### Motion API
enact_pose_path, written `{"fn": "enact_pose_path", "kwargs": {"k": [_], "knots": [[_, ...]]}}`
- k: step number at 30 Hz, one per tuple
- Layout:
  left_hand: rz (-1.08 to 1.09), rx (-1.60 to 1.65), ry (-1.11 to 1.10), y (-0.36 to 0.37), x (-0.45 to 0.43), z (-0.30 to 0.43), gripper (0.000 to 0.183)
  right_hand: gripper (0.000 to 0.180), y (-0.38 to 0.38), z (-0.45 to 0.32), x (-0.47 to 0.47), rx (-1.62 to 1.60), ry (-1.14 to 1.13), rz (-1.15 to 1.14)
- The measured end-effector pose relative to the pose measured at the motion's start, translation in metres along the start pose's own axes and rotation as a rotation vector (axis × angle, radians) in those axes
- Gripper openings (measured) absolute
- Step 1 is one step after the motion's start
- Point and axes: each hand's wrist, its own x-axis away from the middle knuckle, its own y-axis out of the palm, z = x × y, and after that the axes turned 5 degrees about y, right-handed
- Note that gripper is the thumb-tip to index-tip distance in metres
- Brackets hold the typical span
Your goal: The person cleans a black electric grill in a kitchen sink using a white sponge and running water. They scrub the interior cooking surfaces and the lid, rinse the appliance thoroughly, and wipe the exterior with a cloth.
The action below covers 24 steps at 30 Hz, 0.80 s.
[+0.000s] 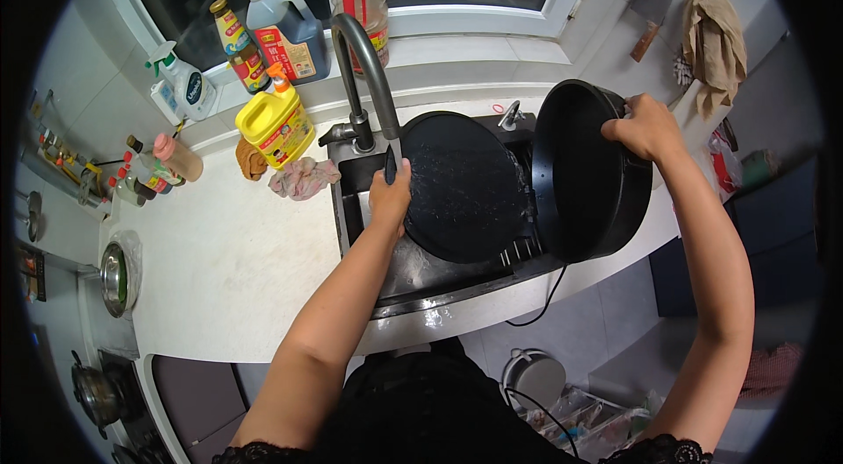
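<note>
My left hand is closed around the spray head at the end of the arched kitchen faucet. Just right of it, a flat round black pan plate lies over the black sink, with water streaks and drops on its surface. My right hand grips the upper rim of a deep round black pan, tilted on its side at the sink's right end. Splashing water shows where plate and pan meet; whether they are hinged together I cannot tell. A black cord hangs below the pan.
A yellow detergent jug and a pink rag sit left of the faucet on the white counter. Several bottles line the windowsill. A cleaver and a tan cloth hang at right. A lidded bin stands on the floor.
</note>
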Motion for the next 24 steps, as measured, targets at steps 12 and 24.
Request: {"fn": "enact_pose_path", "kwargs": {"k": [12, 24], "knots": [[-0.261, 0.057, 0.08, -0.061, 0.028, 0.01, 0.065, 0.043, 0.023, -0.021, -0.011, -0.016, -0.021, -0.216], [-0.183, -0.324, 0.314, -0.11, 0.018, 0.056, 0.056, 0.054, 0.062, -0.047, -0.012, -0.157, -0.048, -0.357]]}}
